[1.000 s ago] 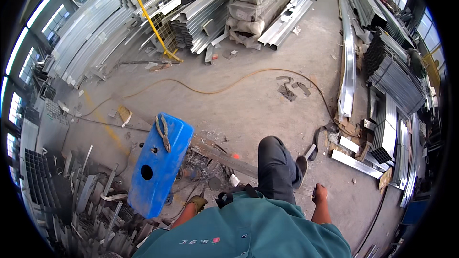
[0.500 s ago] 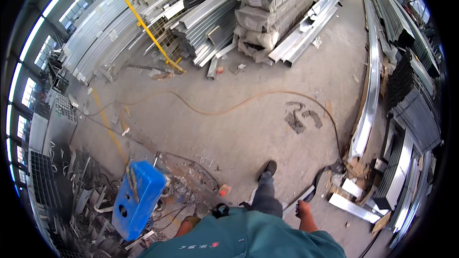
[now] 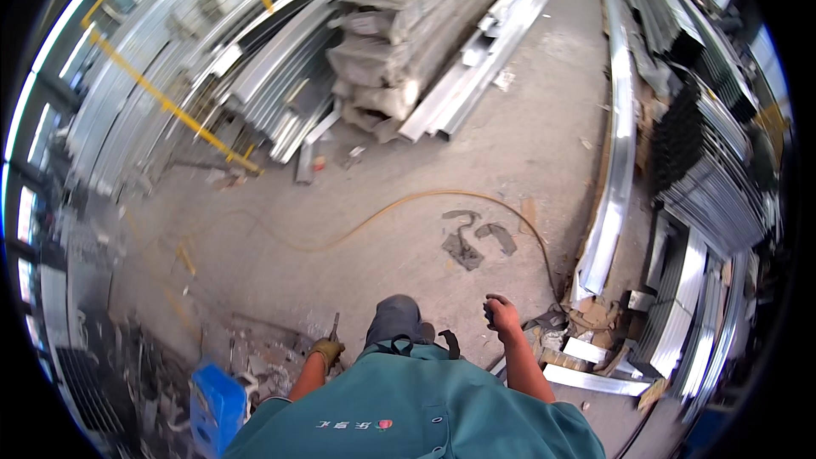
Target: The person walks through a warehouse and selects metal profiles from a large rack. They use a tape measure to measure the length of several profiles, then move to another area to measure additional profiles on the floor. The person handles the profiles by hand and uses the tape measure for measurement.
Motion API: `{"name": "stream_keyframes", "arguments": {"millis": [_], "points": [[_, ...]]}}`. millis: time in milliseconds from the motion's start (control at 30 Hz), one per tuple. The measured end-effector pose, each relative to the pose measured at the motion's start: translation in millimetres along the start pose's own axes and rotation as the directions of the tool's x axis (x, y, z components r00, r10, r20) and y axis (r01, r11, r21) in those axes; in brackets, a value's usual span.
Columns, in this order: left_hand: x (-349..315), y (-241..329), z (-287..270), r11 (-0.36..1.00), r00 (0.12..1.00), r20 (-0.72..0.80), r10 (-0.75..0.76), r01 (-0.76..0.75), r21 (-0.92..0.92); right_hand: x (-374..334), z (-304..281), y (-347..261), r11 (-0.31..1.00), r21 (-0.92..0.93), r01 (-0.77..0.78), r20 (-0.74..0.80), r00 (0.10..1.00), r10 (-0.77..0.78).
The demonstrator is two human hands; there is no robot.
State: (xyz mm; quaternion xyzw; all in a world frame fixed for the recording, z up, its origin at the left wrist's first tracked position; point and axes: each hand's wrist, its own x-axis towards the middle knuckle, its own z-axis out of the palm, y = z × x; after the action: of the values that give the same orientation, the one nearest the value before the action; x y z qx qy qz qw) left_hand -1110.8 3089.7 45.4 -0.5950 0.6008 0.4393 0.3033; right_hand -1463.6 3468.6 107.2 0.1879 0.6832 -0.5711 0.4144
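Note:
My left hand [image 3: 327, 349], in a yellowish-brown work glove, is closed around a slim greyish, rod-like tool [image 3: 337, 324] pointing up and away from me; its exact kind does not show. Held out to the front right above the concrete floor, my right hand [image 3: 503, 314] is curled closed. Something small and dark [image 3: 490, 314] shows at its fingers, too unclear to name. Between the two hands my knee in dark trousers [image 3: 396, 318] is raised forward.
A blue plastic casing [image 3: 218, 408] sits by metal scrap at lower left. A brown hose [image 3: 408, 197] snakes across the concrete floor. Long metal profiles [image 3: 614, 144] lie along the right, near offcuts [image 3: 595, 380]. Wrapped bundles [image 3: 374, 59] and a yellow rail [image 3: 161, 100] stand ahead.
The view has shifted right as I step forward. My left hand has come into sight with the rod-like tool. My right hand has swung forward and up.

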Motion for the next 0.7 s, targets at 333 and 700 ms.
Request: {"name": "stream_keyframes", "arguments": {"millis": [333,700], "points": [[88,300,29,0.876,0.943,0.214,-0.255,0.132,0.463,163,-149,-155,0.989,0.091,0.114,-0.445,0.893,-0.062],[121,910,51,0.92,0.933,0.151,0.326,-0.35,0.177,249,-287,-176,0.706,0.687,-0.172,-0.455,0.656,0.602]]}}
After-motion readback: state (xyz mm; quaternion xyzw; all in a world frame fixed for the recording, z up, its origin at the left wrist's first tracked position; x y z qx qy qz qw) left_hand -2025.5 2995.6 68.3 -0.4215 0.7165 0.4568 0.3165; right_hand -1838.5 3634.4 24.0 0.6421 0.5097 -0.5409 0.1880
